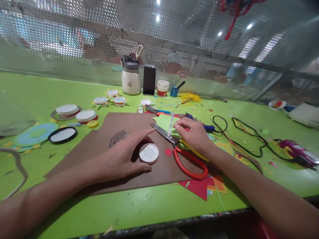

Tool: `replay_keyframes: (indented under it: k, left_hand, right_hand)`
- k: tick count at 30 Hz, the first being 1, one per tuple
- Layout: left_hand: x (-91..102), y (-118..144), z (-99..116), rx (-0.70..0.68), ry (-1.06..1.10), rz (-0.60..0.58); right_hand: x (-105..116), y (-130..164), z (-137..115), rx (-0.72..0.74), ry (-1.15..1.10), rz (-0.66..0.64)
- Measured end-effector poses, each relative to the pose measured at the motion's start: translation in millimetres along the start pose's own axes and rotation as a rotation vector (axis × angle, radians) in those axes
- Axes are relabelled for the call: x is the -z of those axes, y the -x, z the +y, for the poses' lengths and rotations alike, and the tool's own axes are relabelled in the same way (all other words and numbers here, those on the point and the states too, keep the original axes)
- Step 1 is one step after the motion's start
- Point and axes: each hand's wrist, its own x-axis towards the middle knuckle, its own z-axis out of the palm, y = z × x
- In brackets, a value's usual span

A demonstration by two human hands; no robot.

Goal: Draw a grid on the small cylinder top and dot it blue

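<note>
white disc point(149, 153) between left hand point(127, 152) fingers; right hand point(193, 132) on scissors point(184, 152).

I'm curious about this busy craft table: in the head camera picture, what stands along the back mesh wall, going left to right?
Cream jug → black phone → small white tub → blue cup → yellow shreds.

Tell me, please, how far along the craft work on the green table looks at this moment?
Looks done: three white discs with paper rays lie near the jar. In hand: the left hand curls around a white round lid on the brown sheet; the right hand rests on green paper beside the red-handled scissors. Left: this lid has no rays, and plain lids wait.
</note>
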Motion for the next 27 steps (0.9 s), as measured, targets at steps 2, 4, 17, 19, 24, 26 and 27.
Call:
replay_keyframes:
  k: [2, 4, 17, 19, 24, 26, 27]
  left_hand:
    - [0.1, 0.2, -0.8, 0.0, -0.022, 0.002]
    - [0.1, 0.0, -0.6, 0.008, -0.04, 0.001]
    - [-2.2, 6.1, 27.3, 0.011, -0.14, -0.06]
    - [-3.9, 7.6, 28.4, -0.015, -0.171, -0.081]
    - [-5.6, 8.5, 27.2, -0.023, -0.161, -0.125]
    - [-4.7, 8.0, 26.8, 0.0, -0.155, -0.135]
    - [-4.1, 7.8, 26.8, 0.015, -0.156, -0.144]
  right_hand:
    - [0.6, -0.2, -0.5, -0.002, 0.005, -0.007]
    - [1.0, -0.4, -0.6, -0.007, 0.012, -0.011]
    - [-3.9, 1.3, 5.7, -0.031, 0.015, 0.025]
    - [-2.5, 0.7, 9.4, -0.048, 0.026, 0.028]
    - [20.2, -24.7, 24.1, -0.159, 0.119, 0.033]
    - [34.1, -49.4, 32.0, -0.215, 0.187, 0.037]
    - [40.2, -64.4, 36.3, -0.242, 0.221, 0.036]
